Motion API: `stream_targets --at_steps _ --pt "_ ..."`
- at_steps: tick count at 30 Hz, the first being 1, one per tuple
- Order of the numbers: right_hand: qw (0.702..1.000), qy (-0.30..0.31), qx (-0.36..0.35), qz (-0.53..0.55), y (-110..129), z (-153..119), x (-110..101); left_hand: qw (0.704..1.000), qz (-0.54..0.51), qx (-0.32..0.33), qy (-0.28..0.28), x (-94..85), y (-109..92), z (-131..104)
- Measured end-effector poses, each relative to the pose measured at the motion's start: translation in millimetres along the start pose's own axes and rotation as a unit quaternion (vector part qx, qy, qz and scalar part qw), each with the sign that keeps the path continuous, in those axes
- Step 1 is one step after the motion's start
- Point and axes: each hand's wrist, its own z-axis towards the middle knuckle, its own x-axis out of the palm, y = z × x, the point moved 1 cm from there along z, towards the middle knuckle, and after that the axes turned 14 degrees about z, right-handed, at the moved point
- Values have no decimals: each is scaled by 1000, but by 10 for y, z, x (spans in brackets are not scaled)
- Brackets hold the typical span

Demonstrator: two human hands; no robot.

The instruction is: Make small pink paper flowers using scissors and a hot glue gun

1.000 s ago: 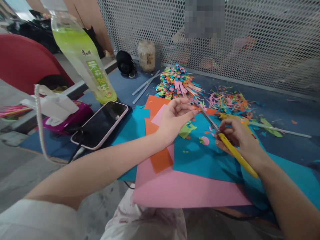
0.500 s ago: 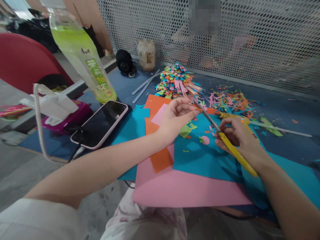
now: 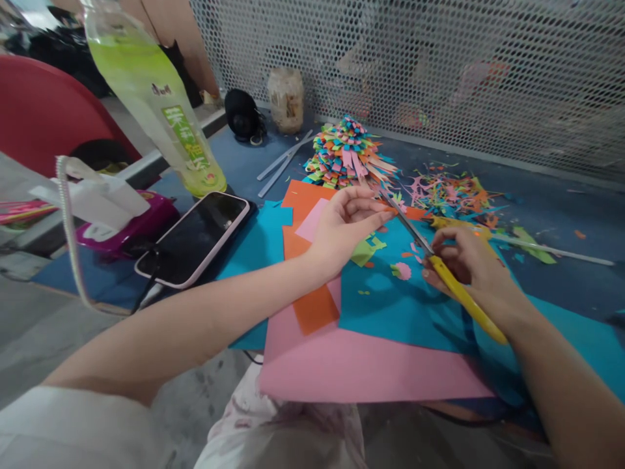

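So there's a drink bottle on the near left — yellow-green stuff inside — with a phone lying just right of a purple tissue box. Red chair at far left, plus a black round thing beside a cloudy jar near the mesh panel.

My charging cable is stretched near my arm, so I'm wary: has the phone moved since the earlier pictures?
No. Against the green drink bottle, the phone keeps its place and angle, its far end still beside the bottle's base.
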Motion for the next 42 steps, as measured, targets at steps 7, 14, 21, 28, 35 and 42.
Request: stream_targets --at_steps 7,14,21,28,35,42 --pt "1000 13 7 -17 21 0 -5 1000 2 5 8 -9 9 13" --pt "1000 15 11 -18 6 -3 -18 1000 -4 0 9 -6 -3 8" --pt "1000 15 18 -16 -15 8 -19 1000 1 -7 3 -9 -3 8" --pt "1000 14 16 -15 19 -1 -10 1000 8 -8 -1 -5 -10 10" --pt "1000 13 14 -19 14 -4 -1 1000 8 -5 -2 -1 -12 14" --pt "999 14 10 -28 -3 1 -28 1000 -3 0 5 -5 -8 11"
